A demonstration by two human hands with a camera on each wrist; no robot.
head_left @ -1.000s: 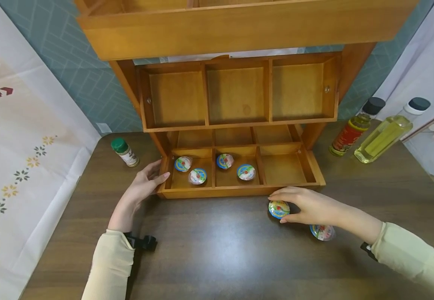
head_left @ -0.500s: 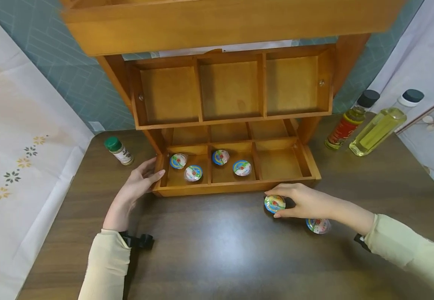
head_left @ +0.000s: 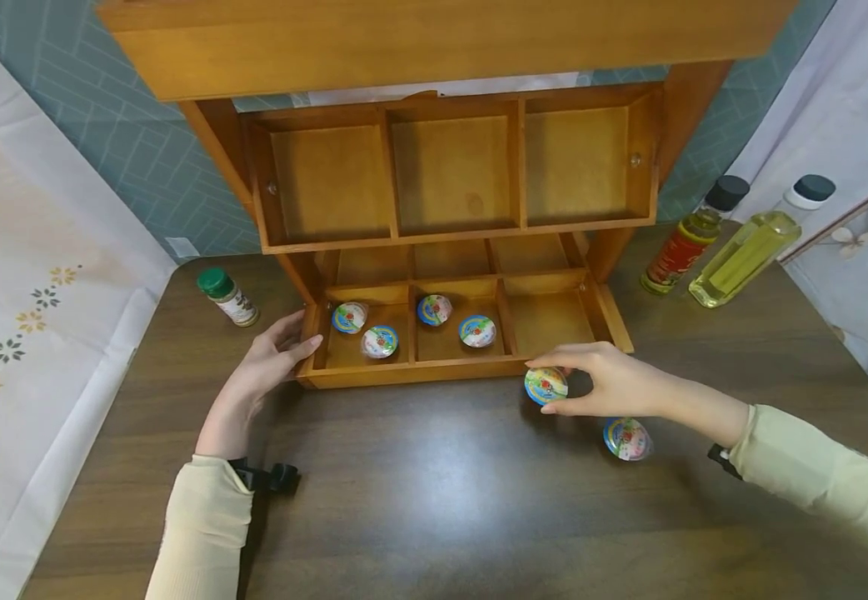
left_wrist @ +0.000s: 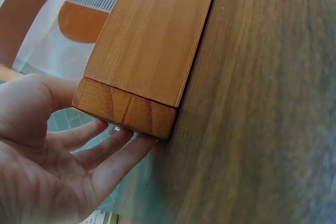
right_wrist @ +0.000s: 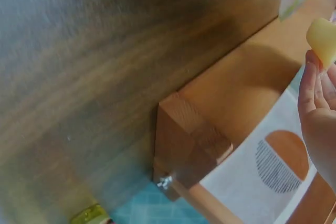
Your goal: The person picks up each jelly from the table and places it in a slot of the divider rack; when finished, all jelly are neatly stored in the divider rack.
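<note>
My right hand (head_left: 614, 379) pinches a small jelly cup (head_left: 546, 386) between thumb and fingers, just in front of the wooden rack's lower tray (head_left: 419, 373). The right wrist view shows this cup's pale yellow body (right_wrist: 321, 38) at the fingertips. My left hand (head_left: 265, 362) grips the tray's left end, thumb on one side and fingers on the other. Two jelly cups, one of them at the front (head_left: 380, 342), lie in the left compartment. Two more, including a rear one (head_left: 434, 310), are in the middle compartment. Another jelly cup (head_left: 626, 439) lies on the table below my right wrist.
Above the lower tray is a tilted tray (head_left: 449, 175) with three bare compartments, and a wooden board (head_left: 441, 46) overhangs it. A green-capped seasoning jar (head_left: 227, 297) stands left. Two oil bottles, one red-labelled (head_left: 681, 250) and one clear (head_left: 745, 254), stand right.
My right hand has brought its jelly cup slightly closer to the tray's front wall, uncovering more of the cup on the table. My left hand keeps its grip. The head view has shifted a little.
</note>
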